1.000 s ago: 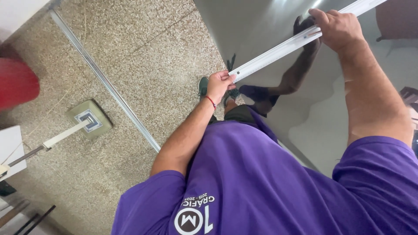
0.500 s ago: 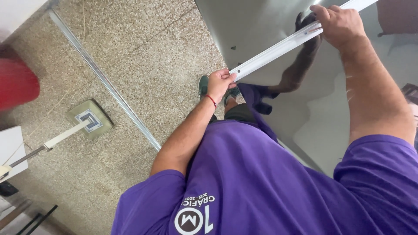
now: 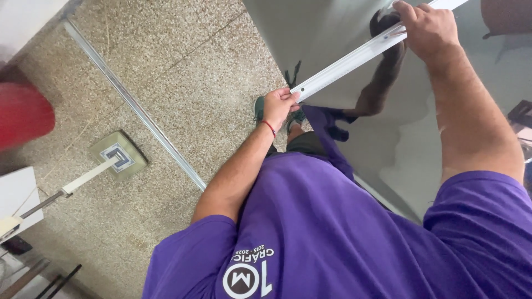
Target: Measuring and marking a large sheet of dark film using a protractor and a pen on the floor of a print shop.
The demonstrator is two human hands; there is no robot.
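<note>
Both the left hand point(image 3: 279, 106) and right hand point(image 3: 426, 30) have fingers closed around a long white metal straightedge point(image 3: 354, 58), seemingly stiff and light, against a glossy dark panel point(image 3: 343, 22).

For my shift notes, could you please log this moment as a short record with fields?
Left hand: left hand pinches the lower end of the long white metal straightedge
Right hand: right hand has a closed grip on its upper end
Straightedge: lies slanted against the large glossy grey reflective sheet
Floor: speckled beige stone floor with a thin metal strip
Nearby: square floor socket plate, blurred red object
</note>
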